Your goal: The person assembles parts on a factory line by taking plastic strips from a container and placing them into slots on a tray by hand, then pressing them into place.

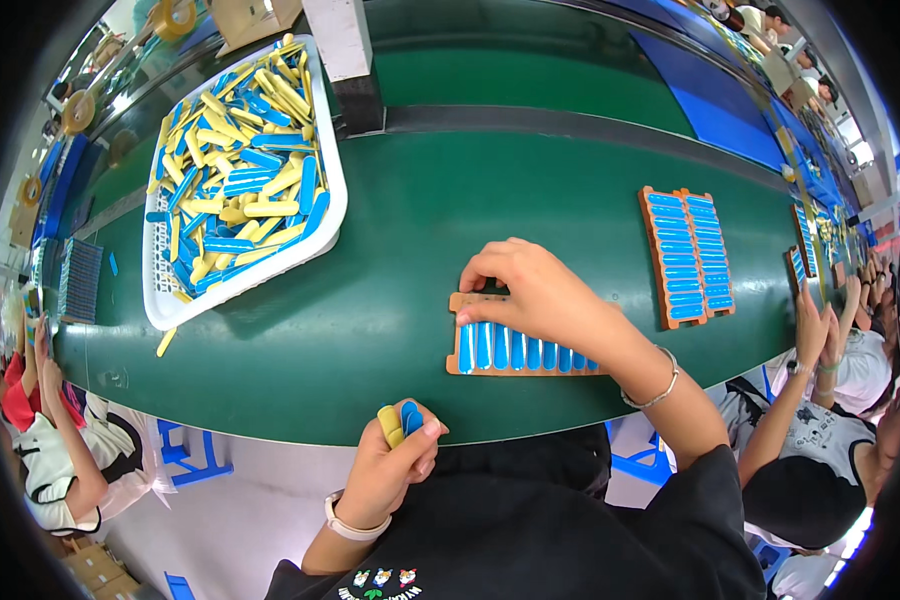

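My left hand (398, 462) is closed around several small flat strips with rounded ends, some showing blue and others yellow (391, 428). It is held just off the table's near edge. A brown slotted tray (454, 362) lies on the table ahead, with blue strips (500, 348) side by side in its near part. Over the tray's far left end, my right hand (530, 290) bends down with thumb and fingers closed. Whatever they pinch is hidden, and the hand and forearm cover much of the tray's far and right parts.
A white basket (336, 200) heaped with blue and yellow strips stands at the left on the green table (400, 230). One yellow strip (167, 342) lies beside it. Two filled brown trays (670, 322) lie to the right. Other people (820, 440) sit at both sides.
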A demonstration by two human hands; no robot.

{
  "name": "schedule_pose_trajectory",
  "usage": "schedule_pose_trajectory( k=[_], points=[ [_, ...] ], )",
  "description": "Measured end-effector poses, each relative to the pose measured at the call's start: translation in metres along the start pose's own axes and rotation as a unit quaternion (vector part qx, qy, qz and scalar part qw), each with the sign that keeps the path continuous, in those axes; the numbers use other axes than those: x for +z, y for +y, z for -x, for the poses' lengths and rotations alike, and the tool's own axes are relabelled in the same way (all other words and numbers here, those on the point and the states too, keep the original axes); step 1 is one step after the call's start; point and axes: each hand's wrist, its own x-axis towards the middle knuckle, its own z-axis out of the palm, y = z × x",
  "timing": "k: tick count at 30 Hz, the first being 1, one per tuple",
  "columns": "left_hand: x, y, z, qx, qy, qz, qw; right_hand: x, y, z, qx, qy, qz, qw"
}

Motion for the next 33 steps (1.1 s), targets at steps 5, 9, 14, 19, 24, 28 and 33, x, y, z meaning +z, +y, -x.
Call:
schedule_pose_trajectory(
  k=[5, 9, 14, 19, 24, 28, 33],
  points=[
    [0.003, -0.001, 0.002, 0.021, 0.010, -0.003, 1.000, -0.006, 0.005, -0.006, 0.102, -0.072, -0.175, 0.977],
    [0.004, -0.006, 0.006, 0.028, 0.019, 0.036, 0.999, -0.007, 0.007, 0.019, 0.010, -0.051, -0.094, 0.994],
    [0.008, -0.015, 0.007, 0.096, 0.022, 0.090, 0.991, -0.003, -0.022, 0.056, -0.002, 0.019, 0.125, 0.992],
    [0.010, -0.016, 0.006, 0.097, -0.115, -0.033, 0.988, -0.014, 0.012, 0.069, 0.195, 0.166, 0.176, 0.951],
    [0.032, -0.017, -0.004, 0.076, -0.070, -0.066, 0.992, -0.037, 0.043, 0.078, 0.273, 0.205, 0.273, 0.899],
    [0.026, -0.005, -0.005, 0.103, -0.050, -0.067, 0.991, -0.050, 0.054, 0.060, 0.252, 0.259, 0.340, 0.868],
    [0.010, -0.015, 0.015, 0.045, -0.038, -0.002, 0.998, -0.051, 0.054, 0.063, 0.149, 0.229, 0.227, 0.935]
  ],
)
